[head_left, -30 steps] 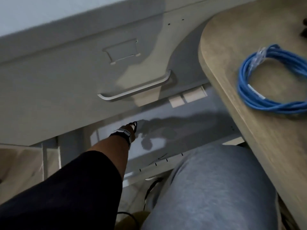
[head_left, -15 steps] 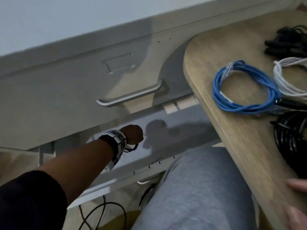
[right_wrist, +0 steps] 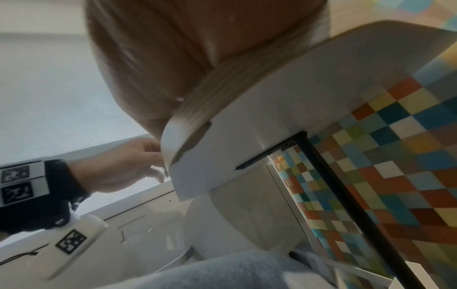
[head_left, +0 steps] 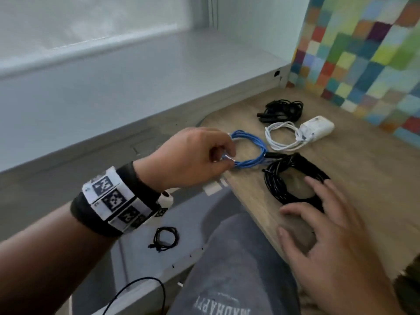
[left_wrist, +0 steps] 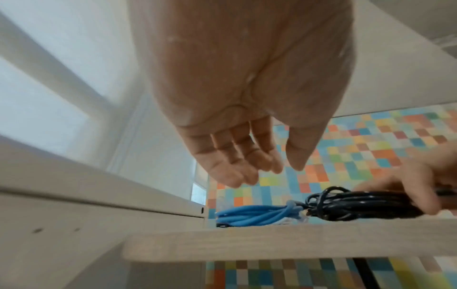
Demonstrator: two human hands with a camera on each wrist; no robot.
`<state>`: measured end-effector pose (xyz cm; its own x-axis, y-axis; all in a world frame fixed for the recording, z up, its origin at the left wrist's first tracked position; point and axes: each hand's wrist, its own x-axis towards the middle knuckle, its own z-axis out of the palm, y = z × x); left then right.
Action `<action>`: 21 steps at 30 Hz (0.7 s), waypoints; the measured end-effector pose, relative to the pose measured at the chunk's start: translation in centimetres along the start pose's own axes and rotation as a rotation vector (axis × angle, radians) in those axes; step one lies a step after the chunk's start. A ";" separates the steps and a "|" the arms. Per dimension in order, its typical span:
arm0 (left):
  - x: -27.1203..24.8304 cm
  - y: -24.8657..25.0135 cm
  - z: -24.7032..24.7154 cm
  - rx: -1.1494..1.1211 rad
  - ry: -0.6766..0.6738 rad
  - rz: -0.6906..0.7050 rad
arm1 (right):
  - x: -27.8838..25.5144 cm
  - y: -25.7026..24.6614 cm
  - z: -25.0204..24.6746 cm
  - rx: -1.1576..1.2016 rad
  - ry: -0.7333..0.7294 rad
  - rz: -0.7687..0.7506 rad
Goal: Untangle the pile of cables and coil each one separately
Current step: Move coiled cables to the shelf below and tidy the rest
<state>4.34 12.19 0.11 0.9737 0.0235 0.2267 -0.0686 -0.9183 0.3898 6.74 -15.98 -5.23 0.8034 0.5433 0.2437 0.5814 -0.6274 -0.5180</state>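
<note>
On the wooden table a blue coil lies near the left edge. My left hand hovers at that coil's near side. In the left wrist view its fingers hang relaxed and hold nothing, above and short of the blue coil. My right hand lies flat with spread fingers on the near rim of a large black coil; its fingers press on the black coil. A small black coil lies on a grey surface below the table.
At the back of the table sit a white coil joined to a white charger and a black bundle. A grey cabinet runs along the left, a coloured checked wall along the right. My grey-clad knee is under the table edge.
My left hand has risen from low beside the cabinet drawer to the table edge by the blue coil. The small black cable it held down there now lies below. My head has lifted.
</note>
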 end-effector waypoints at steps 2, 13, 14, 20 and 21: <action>1.1 0.8 0.3 0.111 -0.042 0.036 | -0.4 -0.2 0.1 -0.024 -0.029 -0.010; 1.4 0.2 1.3 0.315 -0.065 -0.068 | -0.7 -0.1 -0.6 -0.099 -0.072 0.002; 0.9 -0.2 0.9 0.316 -0.036 -0.081 | -0.8 0.0 -0.5 -0.097 -0.061 0.002; -3.9 -3.5 -2.1 0.274 0.042 -0.292 | -0.8 0.1 -0.5 -0.079 -0.027 -0.017; -4.8 -4.2 -2.3 0.260 0.012 -0.328 | -0.7 0.1 -0.4 -0.073 -0.013 -0.026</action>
<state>-0.56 16.78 -0.59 0.9322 0.3342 0.1388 0.3031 -0.9307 0.2047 6.27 -16.69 -5.09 0.7865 0.5666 0.2456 0.6102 -0.6519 -0.4501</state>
